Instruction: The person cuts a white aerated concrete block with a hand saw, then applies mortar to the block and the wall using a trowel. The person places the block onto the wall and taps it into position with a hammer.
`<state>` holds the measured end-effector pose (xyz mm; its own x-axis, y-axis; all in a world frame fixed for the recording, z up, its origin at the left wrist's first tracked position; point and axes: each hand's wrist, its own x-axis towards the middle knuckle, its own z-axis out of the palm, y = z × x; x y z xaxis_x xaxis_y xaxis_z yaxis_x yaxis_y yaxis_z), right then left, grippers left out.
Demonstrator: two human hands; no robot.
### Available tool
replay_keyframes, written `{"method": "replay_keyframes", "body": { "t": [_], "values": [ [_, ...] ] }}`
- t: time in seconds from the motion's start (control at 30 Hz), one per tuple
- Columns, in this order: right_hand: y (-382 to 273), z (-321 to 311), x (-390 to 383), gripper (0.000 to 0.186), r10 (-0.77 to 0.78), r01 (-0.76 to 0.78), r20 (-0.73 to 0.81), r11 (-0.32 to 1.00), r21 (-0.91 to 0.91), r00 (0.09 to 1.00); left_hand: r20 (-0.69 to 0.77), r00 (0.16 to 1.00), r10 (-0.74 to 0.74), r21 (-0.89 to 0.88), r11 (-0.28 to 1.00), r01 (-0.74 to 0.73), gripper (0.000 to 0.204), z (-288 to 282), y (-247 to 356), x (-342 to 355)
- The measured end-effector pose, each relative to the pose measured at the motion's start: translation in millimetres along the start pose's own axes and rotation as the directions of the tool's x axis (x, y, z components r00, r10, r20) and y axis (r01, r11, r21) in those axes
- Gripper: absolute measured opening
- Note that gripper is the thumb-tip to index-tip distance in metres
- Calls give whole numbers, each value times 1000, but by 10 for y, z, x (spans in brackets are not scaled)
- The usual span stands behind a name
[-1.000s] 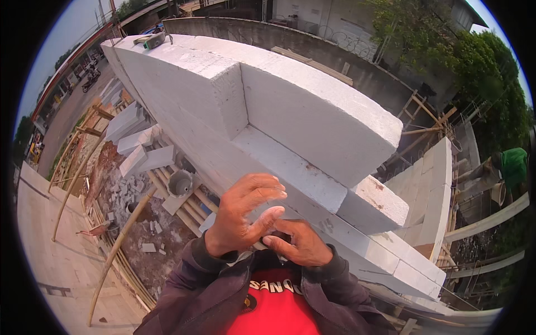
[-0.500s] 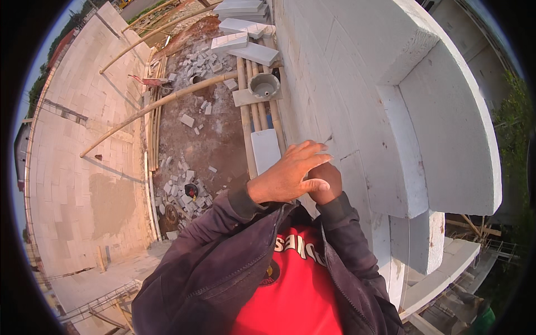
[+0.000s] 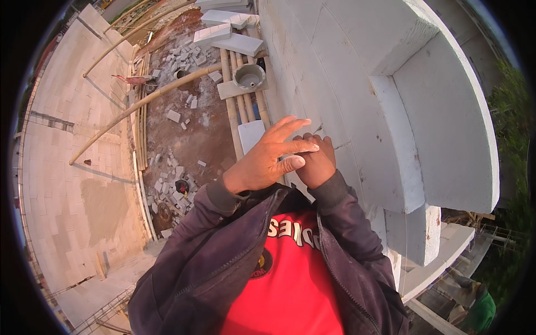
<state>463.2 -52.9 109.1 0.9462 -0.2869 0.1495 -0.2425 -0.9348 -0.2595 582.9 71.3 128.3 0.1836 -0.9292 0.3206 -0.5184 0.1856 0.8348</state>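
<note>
In front of my chest, my left hand is open, its fingers spread and pointing right. Its thumb and fingertips reach over the back of my right hand, close to or touching it. The right hand shows its back, with the fingers bent down and away; its palm is hidden, so I cannot see whether anything is in it. Just right of both hands rises a wall of large pale blocks. Beyond the left hand, a white block lies on bamboo poles.
A grey bucket stands on a board across the poles. White blocks are stacked farther off. Rubble lies below left, under a slanting bamboo pole. Another block wall stands left; thick block pieces jut out at right.
My left hand has shifted left and its fingers have spread wider. More of my right hand now shows from behind it. The whole view has shifted slightly.
</note>
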Motion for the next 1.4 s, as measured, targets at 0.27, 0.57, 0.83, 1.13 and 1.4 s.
{"method": "replay_keyframes", "body": {
  "t": [0.27, 0.57, 0.83, 1.13, 1.4],
  "values": [
    [163, -210, 490, 18, 155, -149, -78, 986, 71, 985, -325, 943, -75, 273, 947, 170, 48, -852, -833, 746],
    [744, 101, 348, 22, 343, -342, 87, 815, 468, 935, -410, 861, 301, 401, 907, -126, 29, -1849, -945, 2552],
    [864, 561, -1325, 18, 765, -881, 474, 472, 47, 435, -465, 697, 546, 607, 770, -197, 24, -3024, -1063, 4680],
    [1139, 604, -757, 20, 787, -958, 554, 274, 82, 272, 221, 968, 120, 868, 428, -251, 35, -3640, -1824, 6740],
    [1060, 529, -778, 22, 808, -984, 562, 161, 81, 178, 79, 975, -210, 817, 574, 57, 39, -3433, -1154, 6878]
  ]
}}
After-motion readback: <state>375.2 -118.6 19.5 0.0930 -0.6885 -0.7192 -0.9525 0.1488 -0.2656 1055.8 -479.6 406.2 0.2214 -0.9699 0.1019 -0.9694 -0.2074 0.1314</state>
